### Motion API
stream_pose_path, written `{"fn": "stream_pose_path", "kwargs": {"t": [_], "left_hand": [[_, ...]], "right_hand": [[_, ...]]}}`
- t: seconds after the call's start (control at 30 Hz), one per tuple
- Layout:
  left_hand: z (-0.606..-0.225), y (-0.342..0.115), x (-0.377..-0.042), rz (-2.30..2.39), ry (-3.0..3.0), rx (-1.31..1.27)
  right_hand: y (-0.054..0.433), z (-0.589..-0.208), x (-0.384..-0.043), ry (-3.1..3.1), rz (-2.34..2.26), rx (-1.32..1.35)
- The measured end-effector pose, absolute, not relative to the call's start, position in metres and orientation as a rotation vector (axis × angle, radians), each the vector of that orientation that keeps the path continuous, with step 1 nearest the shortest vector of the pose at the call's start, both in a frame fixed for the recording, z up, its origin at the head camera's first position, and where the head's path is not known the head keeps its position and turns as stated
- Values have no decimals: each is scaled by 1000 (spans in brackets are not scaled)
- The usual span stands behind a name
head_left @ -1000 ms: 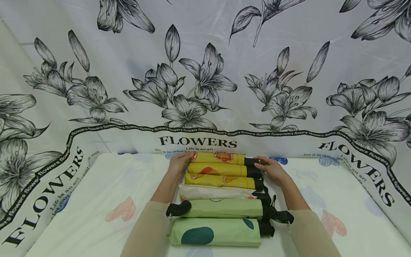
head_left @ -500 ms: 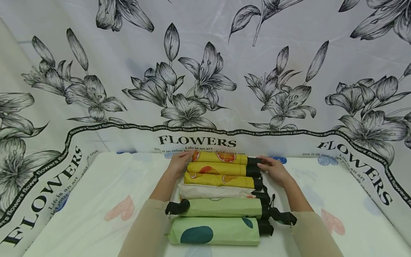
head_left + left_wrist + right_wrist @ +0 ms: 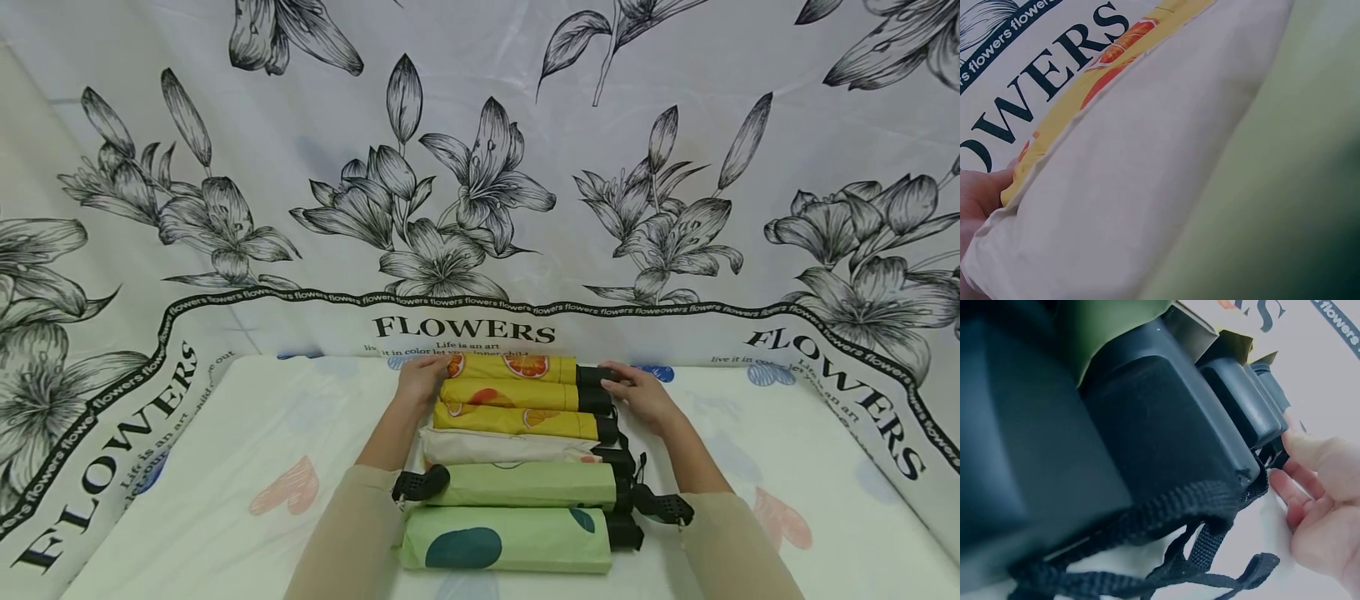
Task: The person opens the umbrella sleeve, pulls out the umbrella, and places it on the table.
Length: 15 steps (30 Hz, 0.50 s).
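Observation:
Several folded umbrellas lie side by side in a row. At the far end is a yellow umbrella [image 3: 483, 367] with orange slices on its cover. My left hand [image 3: 418, 387] holds its left end; the left wrist view shows that hand [image 3: 982, 197] partly hidden behind a cream umbrella [image 3: 1122, 144]. At the other end, my right hand [image 3: 641, 396] grips the tip of the black handle [image 3: 591, 377]. In the right wrist view the fingers [image 3: 1310, 478] curl beside the handle end. Two more yellow umbrellas, one with a peach-like print [image 3: 510, 395], lie closest to it.
Nearer me are a light green umbrella [image 3: 532, 485] and another green umbrella [image 3: 506, 540] with dark leaf-like spots. Black wrist straps [image 3: 1204, 550] hang from the handles. A white heart-print sheet [image 3: 210, 492] lies beneath, with a flower-print curtain [image 3: 480, 267] behind.
The far yellow umbrella has shifted slightly right, and my right hand has moved a little right with its handle. My left hand stays at the left end. The other umbrellas lie as before.

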<state>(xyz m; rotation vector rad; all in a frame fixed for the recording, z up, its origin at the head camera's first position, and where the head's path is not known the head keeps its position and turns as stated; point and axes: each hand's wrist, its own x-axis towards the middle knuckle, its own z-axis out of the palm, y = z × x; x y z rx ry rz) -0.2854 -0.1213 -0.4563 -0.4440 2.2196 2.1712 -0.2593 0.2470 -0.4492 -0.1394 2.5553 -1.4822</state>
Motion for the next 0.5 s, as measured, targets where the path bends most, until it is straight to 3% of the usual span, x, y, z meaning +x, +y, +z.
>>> {"fn": "stream_pose_path", "kwargs": {"t": [0.5], "left_hand": [[-459,-119,-287,2084,2343,-467]], "right_hand": [[269,-450,-257,2564,-1458,-43]]}}
